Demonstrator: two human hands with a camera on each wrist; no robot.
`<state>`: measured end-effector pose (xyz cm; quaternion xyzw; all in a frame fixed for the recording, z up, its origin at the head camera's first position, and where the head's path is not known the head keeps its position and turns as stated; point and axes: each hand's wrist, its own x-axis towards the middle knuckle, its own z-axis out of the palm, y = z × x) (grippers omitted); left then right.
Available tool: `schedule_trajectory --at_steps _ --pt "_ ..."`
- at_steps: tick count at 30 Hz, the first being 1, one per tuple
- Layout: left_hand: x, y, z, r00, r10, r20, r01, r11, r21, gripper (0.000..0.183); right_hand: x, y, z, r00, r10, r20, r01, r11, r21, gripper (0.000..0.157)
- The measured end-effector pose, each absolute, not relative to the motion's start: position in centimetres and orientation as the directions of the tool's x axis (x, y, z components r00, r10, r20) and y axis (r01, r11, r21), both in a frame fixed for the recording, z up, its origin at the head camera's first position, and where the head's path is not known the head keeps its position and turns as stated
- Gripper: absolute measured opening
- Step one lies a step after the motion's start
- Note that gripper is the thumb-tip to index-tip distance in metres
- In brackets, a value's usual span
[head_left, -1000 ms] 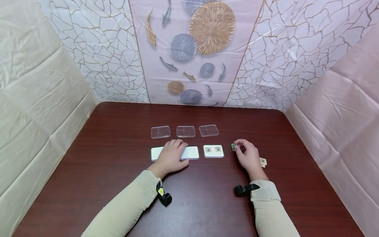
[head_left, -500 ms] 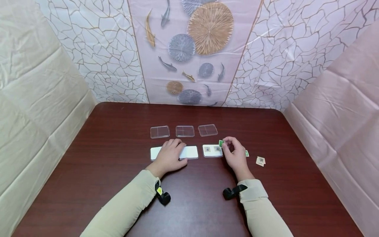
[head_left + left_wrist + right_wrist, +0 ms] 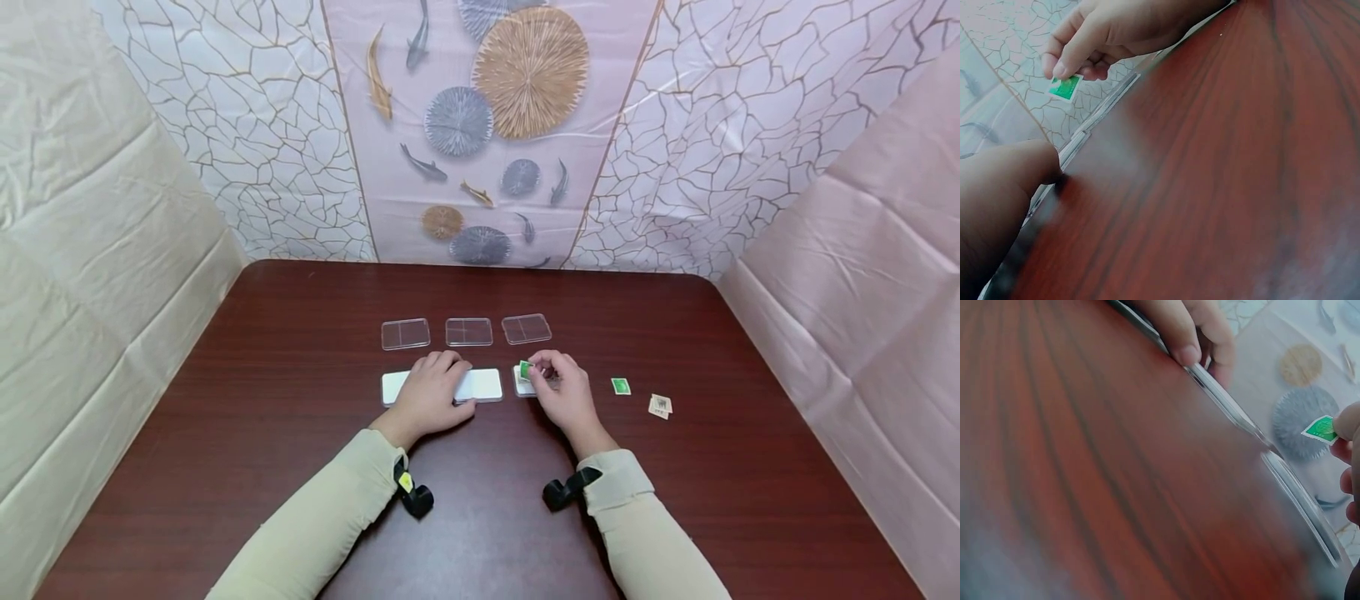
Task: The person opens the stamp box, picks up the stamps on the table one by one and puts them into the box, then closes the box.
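In the head view my left hand [image 3: 431, 392] rests across a pair of white cases [image 3: 482, 386], its thumb at their near edge. My right hand [image 3: 562, 392] pinches a small green postage stamp [image 3: 526, 369] between thumb and fingertips. The stamp hangs above a third white case [image 3: 525, 391], mostly covered by that hand. In the left wrist view the green stamp [image 3: 1065, 88] juts from the fingertips, tilted. The right wrist view shows the green stamp [image 3: 1321, 429] apart from the cases. To the right lies another green stamp [image 3: 621, 387].
Behind the white cases lie three clear plastic lids: left [image 3: 406, 334], middle [image 3: 468, 332] and right [image 3: 527, 328]. Some overlapping beige stamps [image 3: 660, 406] lie farther right on the dark red wooden table [image 3: 750, 500]. A patterned cloth [image 3: 300, 142] hangs behind the table.
My right hand has picked up a green stamp and carried it left, over the third case. That uncovers another green stamp and the beige ones. My left hand stays put.
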<state>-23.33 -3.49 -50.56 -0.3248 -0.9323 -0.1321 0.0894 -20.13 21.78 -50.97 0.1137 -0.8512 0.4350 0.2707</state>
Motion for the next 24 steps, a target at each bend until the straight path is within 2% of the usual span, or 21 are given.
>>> schedule_trajectory --at_steps 13,19,24 --pt "-23.4 -3.5 -50.7 -0.775 0.581 0.249 0.627 0.756 0.187 0.062 -20.0 19.0 -50.9 -0.867 -0.087 0.490 -0.433 0.616 -0.657 0.011" --pt "-23.4 -3.5 -50.7 -0.777 0.578 0.249 0.624 0.757 0.193 0.062 -20.2 18.2 -50.7 -0.897 -0.093 0.432 -0.392 0.616 -0.683 0.011" --pt "-23.4 -3.5 -50.7 -0.775 0.576 0.260 0.627 0.753 0.199 0.061 -20.3 17.4 -50.6 -0.895 -0.102 0.434 -0.400 0.612 -0.682 0.012"
